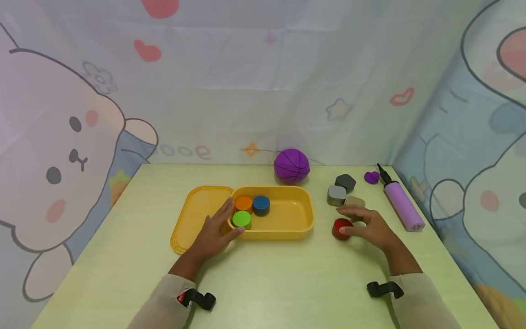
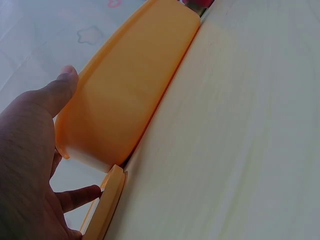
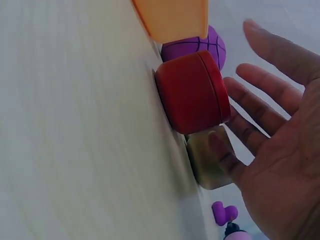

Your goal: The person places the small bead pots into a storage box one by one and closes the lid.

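Note:
My left hand (image 1: 213, 233) rests against the left end of a yellow plastic box (image 1: 283, 235), thumb along its near side and fingers spread over the lid. In the box sit an orange tin (image 1: 244, 204), a blue tin (image 1: 261, 205) and a green tin (image 1: 242, 220). My right hand (image 1: 367, 225) hovers around a small round red tin (image 1: 341, 229) standing on the table. In the right wrist view that hand's fingers are spread beside the red tin (image 3: 192, 92), with a gap to the thumb.
The yellow lid (image 1: 193, 214) lies left of the box. Behind the box stands a purple ball (image 1: 291, 166). Right of it are a silver tin (image 1: 337, 195), a dark grey tin (image 1: 346, 183), a beige tin (image 1: 355, 201), a purple heart-shaped piece (image 1: 371, 177) and a purple pump (image 1: 404, 205).

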Demonstrator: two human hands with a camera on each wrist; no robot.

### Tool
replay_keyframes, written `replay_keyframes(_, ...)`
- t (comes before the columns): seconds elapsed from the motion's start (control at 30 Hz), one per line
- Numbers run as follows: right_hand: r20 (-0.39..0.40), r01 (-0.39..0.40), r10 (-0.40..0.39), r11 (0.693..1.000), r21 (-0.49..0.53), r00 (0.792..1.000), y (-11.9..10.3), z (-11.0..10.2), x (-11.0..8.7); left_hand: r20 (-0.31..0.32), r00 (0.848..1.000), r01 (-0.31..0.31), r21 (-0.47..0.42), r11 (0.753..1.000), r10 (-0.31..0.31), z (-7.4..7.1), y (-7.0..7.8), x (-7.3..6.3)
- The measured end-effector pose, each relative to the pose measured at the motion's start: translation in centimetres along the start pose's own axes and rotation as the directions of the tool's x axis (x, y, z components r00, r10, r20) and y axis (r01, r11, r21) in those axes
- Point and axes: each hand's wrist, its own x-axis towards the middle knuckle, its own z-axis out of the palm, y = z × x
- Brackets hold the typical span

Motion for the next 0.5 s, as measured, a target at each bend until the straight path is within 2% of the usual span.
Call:
replay_keyframes(0.13,0.066,-0.049,0.043,0.995,0.091,0.997,0.9,0.0,-0.3,0.002,1.000,0.006,0.010,1.000,-0.006,0.0,-0.1,-0.1)
replay_keyframes(0.27,0.097,-0.113,0.098,0.979,0.171,0.990,1.9,-0.1,-0.4,0.002,1.000,0.004,0.007,1.000,-0.004,0.0,0.0,0.0)
replay_keyframes(0.5,0.132,-0.195,0.170,0.959,0.206,0.976,2.4,-0.1,-0.6,0.001,1.000,0.001,0.011,1.000,-0.001,0.1,-0.2,0.1)
